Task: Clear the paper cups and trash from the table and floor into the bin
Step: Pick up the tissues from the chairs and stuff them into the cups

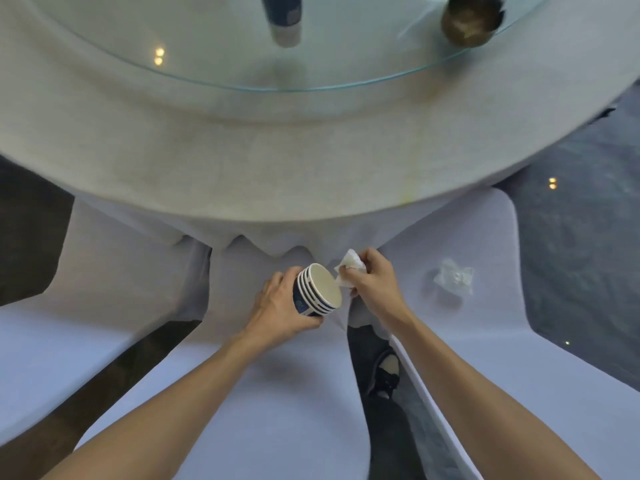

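Head view: our left hand (277,303) wraps the nested paper cups (317,291); our right hand (372,280) pinches a crumpled napkin (349,268) at the rim. Light, crushable stuff, so we'd grip the sides gently.

cup stack (317,292) left of tissue (349,270), wrapper (453,277) on chair (485,323) right, table (277,161) behind

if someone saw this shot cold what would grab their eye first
Low in the middle, the left hand grips a nested stack of paper cups tilted on its side, while the right hand pushes a crumpled white tissue at the stack's open mouth. To the right, a clear crumpled wrapper lies on a white chair cover. Above, the round table's glass turntable carries a dark metallic cup at its far right.
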Demonstrator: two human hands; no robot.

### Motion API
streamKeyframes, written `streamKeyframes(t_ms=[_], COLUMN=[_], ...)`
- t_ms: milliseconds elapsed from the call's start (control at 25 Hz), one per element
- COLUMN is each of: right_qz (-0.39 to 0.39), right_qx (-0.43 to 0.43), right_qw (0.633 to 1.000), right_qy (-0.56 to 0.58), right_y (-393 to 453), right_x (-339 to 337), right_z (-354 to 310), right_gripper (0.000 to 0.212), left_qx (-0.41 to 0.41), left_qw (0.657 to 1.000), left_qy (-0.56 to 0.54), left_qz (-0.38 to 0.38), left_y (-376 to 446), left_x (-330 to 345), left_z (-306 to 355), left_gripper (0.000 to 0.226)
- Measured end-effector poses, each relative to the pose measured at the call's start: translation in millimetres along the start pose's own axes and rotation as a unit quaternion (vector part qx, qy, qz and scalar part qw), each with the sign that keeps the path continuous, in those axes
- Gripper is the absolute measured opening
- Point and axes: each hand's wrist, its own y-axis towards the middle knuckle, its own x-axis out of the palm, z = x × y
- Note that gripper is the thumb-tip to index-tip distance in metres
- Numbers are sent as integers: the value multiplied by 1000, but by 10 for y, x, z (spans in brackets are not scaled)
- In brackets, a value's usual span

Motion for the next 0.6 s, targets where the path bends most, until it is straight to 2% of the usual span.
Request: streamKeyframes(t_ms=[80, 160, 280, 440, 520, 600], right_qz=[-4, -3, -22, -101, -150, -188], right_qx=[-18, -42, -32, -55, -68, -43], right_qw=[1000, 996, 987, 956, 934, 912], right_qy=[-15, -76, -157, -269, -318, -363], right_y=[-244, -453, -659, -850, -895, -859], right_x=[-229, -483, -871, -1385, -1573, -1736], right_z=[-171, -255, -282, -268, -255, -185], right_gripper=[16, 19, 20, 16, 26, 34], left_qx=[13, 36, 63, 69, 76, 79], left_qw=[1000, 999, 997, 996, 996, 997], left_qy=[-23, -37, -48, -47, -34, -19], left_qz=[-6, -5, 2, 8, 5, -8], left_y=[-89, -200, -369, -530, -571, -542], left_x=[64, 156, 334, 634, 752, 889], left_z=[291, 607, 1052, 1508, 1650, 1728], left_gripper=[91, 86, 86, 90, 90, 91])
